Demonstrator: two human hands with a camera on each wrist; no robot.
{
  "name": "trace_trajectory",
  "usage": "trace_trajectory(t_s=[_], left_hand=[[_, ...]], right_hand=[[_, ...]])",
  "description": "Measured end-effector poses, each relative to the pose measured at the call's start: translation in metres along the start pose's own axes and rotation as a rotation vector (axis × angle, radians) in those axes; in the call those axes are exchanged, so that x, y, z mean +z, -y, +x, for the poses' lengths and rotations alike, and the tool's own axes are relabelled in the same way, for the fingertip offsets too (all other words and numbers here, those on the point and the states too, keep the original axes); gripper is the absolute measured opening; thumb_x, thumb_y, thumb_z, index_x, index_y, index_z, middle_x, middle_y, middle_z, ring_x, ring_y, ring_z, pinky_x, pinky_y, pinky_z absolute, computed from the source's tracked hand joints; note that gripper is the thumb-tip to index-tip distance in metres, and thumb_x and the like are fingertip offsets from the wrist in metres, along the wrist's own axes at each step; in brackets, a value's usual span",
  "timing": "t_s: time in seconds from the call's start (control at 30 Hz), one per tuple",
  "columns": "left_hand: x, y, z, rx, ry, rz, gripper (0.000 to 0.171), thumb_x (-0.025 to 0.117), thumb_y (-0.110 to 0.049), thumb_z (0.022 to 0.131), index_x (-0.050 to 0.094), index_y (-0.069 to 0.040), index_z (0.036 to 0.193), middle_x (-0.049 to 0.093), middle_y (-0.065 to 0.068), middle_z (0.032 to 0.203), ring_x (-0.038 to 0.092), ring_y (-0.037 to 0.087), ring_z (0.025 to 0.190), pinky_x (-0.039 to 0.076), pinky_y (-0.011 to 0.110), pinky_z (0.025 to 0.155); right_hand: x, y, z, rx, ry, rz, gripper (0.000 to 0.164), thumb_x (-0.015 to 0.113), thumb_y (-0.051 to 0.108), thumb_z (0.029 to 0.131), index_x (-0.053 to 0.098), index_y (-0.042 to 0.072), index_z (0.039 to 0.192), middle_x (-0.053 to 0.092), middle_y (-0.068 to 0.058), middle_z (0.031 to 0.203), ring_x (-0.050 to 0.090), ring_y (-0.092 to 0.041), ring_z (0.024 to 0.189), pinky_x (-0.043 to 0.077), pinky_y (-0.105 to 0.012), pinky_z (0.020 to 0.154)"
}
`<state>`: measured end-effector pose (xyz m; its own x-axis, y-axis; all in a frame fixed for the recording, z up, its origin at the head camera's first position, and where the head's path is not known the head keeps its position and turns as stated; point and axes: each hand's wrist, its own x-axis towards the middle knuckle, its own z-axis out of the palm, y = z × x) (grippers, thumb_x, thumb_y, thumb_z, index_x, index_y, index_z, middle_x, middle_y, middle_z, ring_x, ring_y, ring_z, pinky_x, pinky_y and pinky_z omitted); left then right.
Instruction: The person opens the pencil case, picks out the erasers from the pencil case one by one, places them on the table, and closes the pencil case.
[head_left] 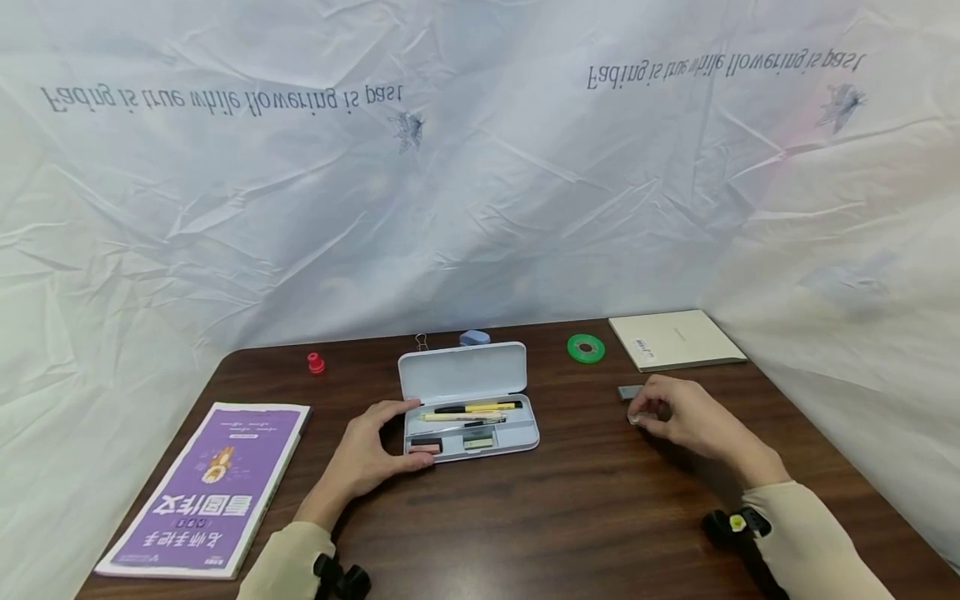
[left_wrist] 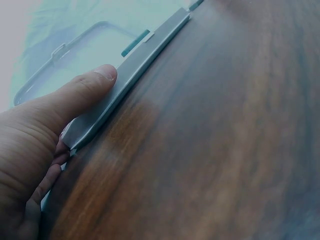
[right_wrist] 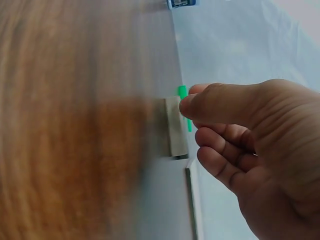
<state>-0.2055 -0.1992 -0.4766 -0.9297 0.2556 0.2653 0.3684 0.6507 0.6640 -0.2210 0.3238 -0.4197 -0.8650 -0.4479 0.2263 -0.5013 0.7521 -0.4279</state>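
Pale-blue case (head_left: 465, 373): yellow pen (head_left: 480, 407) inside, head view only
Left hand (head_left: 366, 450): spread wide, gripping case
Right hand (head_left: 693, 418): narrow, contents I can't tell

Sheeting (head_left: 337, 275): pale, creased, printed with flipped lettering (head_left: 225, 99)
Table (head_left: 540, 525): dark brown, wood-grained
Light: soft sheen on the wood

2 beige sleeves (head_left: 813, 537), 2 black wristbands (head_left: 718, 528), the right yellow-marked.
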Motion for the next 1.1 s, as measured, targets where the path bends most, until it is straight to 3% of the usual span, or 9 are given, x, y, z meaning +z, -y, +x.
trace_trajectory(t_s=[0.17,0.37,0.53,0.77,0.9,1.1], left_hand=[[0.0,0.0,0.0,0.002,-0.001,0.0,0.088,0.1,-0.061,0.077,0.07,-0.026,0.152,0.069,0.004,0.15,0.062,0.034,0.143,0.048,0.064,0.118],[0.0,0.0,-0.001,-0.007,0.003,0.002,0.088,0.099,-0.062,0.077,0.07,-0.027,0.153,0.069,0.005,0.15,0.062,0.034,0.144,0.048,0.065,0.118],[0.0,0.0,-0.001,-0.012,0.006,-0.001,0.088,0.099,-0.063,0.078,0.069,-0.027,0.153,0.069,0.004,0.15,0.061,0.034,0.144,0.048,0.065,0.119],[0.0,0.0,0.0,0.0,0.0,-0.008,0.087,0.099,-0.061,0.078,0.07,-0.026,0.152,0.069,0.004,0.15,0.062,0.033,0.143,0.048,0.064,0.118],[0.0,0.0,-0.001,0.007,-0.004,-0.01,0.087,0.1,-0.06,0.078,0.07,-0.025,0.152,0.069,0.004,0.149,0.062,0.033,0.143,0.049,0.063,0.118],[0.001,0.001,0.0,0.006,-0.004,-0.01,0.087,0.1,-0.06,0.077,0.07,-0.026,0.152,0.069,0.004,0.149,0.063,0.033,0.143,0.049,0.063,0.118]], right_hand=[[-0.004,0.008,0.005,-0.016,-0.092,-0.015,0.027,0.091,-0.001,0.09,0.08,0.017,0.107,0.074,0.006,0.101,0.067,-0.009,0.087,0.059,-0.031,0.075],[-0.007,0.027,0.017,-0.052,-0.171,0.072,0.034,0.089,0.002,0.094,0.079,0.019,0.121,0.079,0.001,0.114,0.077,-0.019,0.1,0.065,-0.037,0.084],[-0.006,0.046,0.032,-0.072,-0.171,0.223,0.037,0.086,0.002,0.097,0.077,0.01,0.131,0.079,0.002,0.119,0.076,-0.014,0.104,0.065,-0.033,0.089],[0.002,0.073,0.056,-0.131,-0.167,0.357,0.038,0.086,-0.001,0.097,0.077,0.009,0.132,0.079,-0.002,0.121,0.078,-0.023,0.107,0.062,-0.025,0.093],[0.009,0.089,0.07,-0.156,-0.143,0.393,0.037,0.086,0.002,0.098,0.077,0.008,0.133,0.079,0.0,0.123,0.078,-0.027,0.109,0.063,-0.029,0.095],[0.022,0.112,0.087,-0.188,-0.109,0.427,0.034,0.086,0.004,0.098,0.078,0.009,0.131,0.079,0.002,0.122,0.077,-0.019,0.108,0.064,-0.036,0.095]])
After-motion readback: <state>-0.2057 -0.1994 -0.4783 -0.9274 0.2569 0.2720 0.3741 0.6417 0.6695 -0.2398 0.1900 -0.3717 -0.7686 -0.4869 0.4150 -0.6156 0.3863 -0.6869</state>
